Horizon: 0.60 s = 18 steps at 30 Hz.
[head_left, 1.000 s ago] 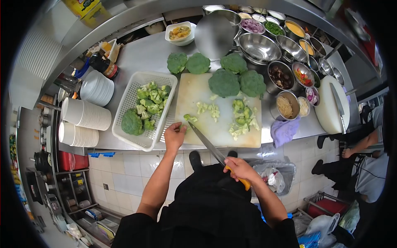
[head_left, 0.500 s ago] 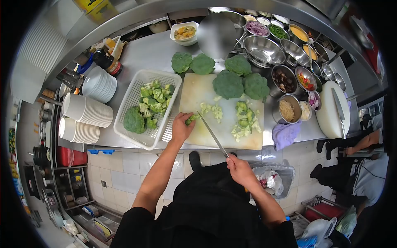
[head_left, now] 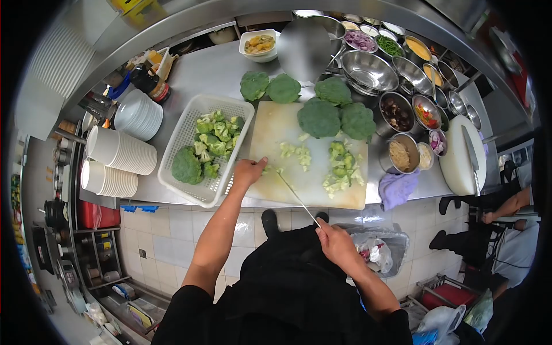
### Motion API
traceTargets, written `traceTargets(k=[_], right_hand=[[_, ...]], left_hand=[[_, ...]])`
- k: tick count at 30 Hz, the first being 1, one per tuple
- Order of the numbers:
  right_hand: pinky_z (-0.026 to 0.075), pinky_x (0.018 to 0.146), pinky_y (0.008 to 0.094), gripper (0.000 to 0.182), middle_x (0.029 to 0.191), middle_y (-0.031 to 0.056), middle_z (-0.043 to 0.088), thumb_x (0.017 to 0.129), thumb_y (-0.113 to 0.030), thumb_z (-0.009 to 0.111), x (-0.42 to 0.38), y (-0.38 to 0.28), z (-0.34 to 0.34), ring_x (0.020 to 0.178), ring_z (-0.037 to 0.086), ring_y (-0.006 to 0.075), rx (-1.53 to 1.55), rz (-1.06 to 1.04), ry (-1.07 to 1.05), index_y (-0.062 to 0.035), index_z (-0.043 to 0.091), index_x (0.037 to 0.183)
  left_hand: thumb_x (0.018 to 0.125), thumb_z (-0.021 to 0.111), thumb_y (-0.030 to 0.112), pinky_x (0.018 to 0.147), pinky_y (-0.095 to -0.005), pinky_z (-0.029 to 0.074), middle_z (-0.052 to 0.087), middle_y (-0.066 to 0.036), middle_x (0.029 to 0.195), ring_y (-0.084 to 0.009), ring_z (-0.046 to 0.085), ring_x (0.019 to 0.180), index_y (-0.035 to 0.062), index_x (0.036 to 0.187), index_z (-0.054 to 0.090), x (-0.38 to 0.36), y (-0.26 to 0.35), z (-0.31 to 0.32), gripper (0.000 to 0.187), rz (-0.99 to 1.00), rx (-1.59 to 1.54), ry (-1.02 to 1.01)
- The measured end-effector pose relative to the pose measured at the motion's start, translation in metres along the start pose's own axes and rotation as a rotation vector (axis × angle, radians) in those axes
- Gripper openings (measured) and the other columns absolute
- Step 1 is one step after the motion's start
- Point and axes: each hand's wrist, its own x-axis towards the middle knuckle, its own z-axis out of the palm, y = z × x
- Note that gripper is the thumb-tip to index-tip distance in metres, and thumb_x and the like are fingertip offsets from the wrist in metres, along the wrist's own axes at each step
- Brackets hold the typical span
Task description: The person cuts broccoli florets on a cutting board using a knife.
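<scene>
One knife (head_left: 299, 199), clasped in my right grip (head_left: 337, 242), slants forward-left over the cutting board (head_left: 270, 131), its tip near the broccoli bit (head_left: 266, 171) beside my left grip (head_left: 248, 171), whose hold I cannot tell from here.

Since a second ago, my left hand (head_left: 248, 172) has moved toward twelve o'clock, and my right hand (head_left: 337, 244) has turned the knife (head_left: 299, 199) edge-on.
</scene>
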Motion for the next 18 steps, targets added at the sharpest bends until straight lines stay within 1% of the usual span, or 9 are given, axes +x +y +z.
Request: traceTargets(k=[2, 8, 11, 14, 16, 17, 18], right_hand=[[0.054, 0.071, 0.0569, 0.037, 0.088, 0.0254, 0.066, 0.103, -0.031, 0.053, -0.001, -0.001, 0.004, 0.079, 0.066, 0.047, 0.01, -0.014, -0.003, -0.0089, 0.06, 0.132], [0.055, 0.073, 0.0565, 0.038, 0.091, 0.0272, 0.067, 0.103, -0.03, 0.05, 0.005, -0.015, 0.012, 0.082, 0.067, 0.048, -0.023, 0.023, -0.004, -0.0073, 0.059, 0.133], [0.055, 0.075, 0.0573, 0.037, 0.095, 0.0282, 0.067, 0.103, -0.028, 0.05, 0.011, -0.017, 0.011, 0.082, 0.068, 0.0488, -0.075, 0.097, -0.046, -0.0092, 0.06, 0.133], [0.054, 0.076, 0.0572, 0.035, 0.092, 0.0279, 0.068, 0.103, -0.028, 0.05, 0.014, 0.006, 0.022, 0.082, 0.067, 0.0494, -0.029, 0.029, 0.012, -0.0102, 0.062, 0.13], [0.053, 0.076, 0.0567, 0.031, 0.089, 0.0279, 0.067, 0.103, -0.027, 0.05, 0.019, 0.012, 0.014, 0.084, 0.065, 0.0495, 0.133, -0.001, -0.019, -0.0093, 0.064, 0.125], [0.053, 0.076, 0.0564, 0.03, 0.088, 0.0279, 0.067, 0.103, -0.027, 0.051, 0.02, 0.015, 0.01, 0.085, 0.065, 0.0496, 0.214, -0.007, -0.03, -0.0088, 0.064, 0.122], [0.052, 0.076, 0.0562, 0.029, 0.087, 0.0279, 0.066, 0.103, -0.028, 0.051, 0.022, 0.018, 0.007, 0.086, 0.064, 0.0494, 0.239, -0.003, -0.067, -0.0078, 0.064, 0.119]], left_hand=[[0.083, 0.069, 0.06, 0.076, -0.0449, 0.055, 0.072, -0.024, 0.077, -0.0384, 0.071, 0.078, -0.0015, 0.082, 0.077, 0.004, -0.001, 0.002, 0.062, 0.003, 0.037, 0.023], [0.084, 0.069, 0.059, 0.077, -0.0452, 0.055, 0.071, -0.025, 0.078, -0.0403, 0.071, 0.08, -0.0015, 0.085, 0.077, -0.002, 0.003, 0.006, 0.061, 0.05, 0.037, 0.03], [0.084, 0.069, 0.059, 0.078, -0.0451, 0.055, 0.072, -0.026, 0.08, -0.0402, 0.071, 0.08, -0.002, 0.086, 0.077, -0.005, 0.004, 0.005, 0.061, 0.071, 0.031, 0.03], [0.084, 0.07, 0.058, 0.079, -0.0439, 0.055, 0.073, -0.024, 0.084, -0.0378, 0.072, 0.081, -0.0007, 0.089, 0.077, -0.007, 0.006, -0.001, 0.059, 0.06, 0.077, 0.009], [0.086, 0.072, 0.05, 0.079, -0.0417, 0.055, 0.074, -0.021, 0.087, -0.0341, 0.072, 0.083, 0.0016, 0.093, 0.078, -0.023, 0.019, -0.034, 0.05, 0.13, 0.021, 0.064], [0.088, 0.073, 0.045, 0.08, -0.0393, 0.055, 0.076, -0.018, 0.092, -0.0302, 0.073, 0.086, 0.0042, 0.099, 0.078, -0.031, 0.025, -0.062, 0.043, 0.154, -0.018, 0.13], [0.089, 0.074, 0.044, 0.081, -0.0382, 0.056, 0.076, -0.016, 0.096, -0.0323, 0.072, 0.086, 0.0059, 0.11, 0.076, -0.017, 0.01, -0.086, 0.044, 0.206, -0.083, 0.156]])
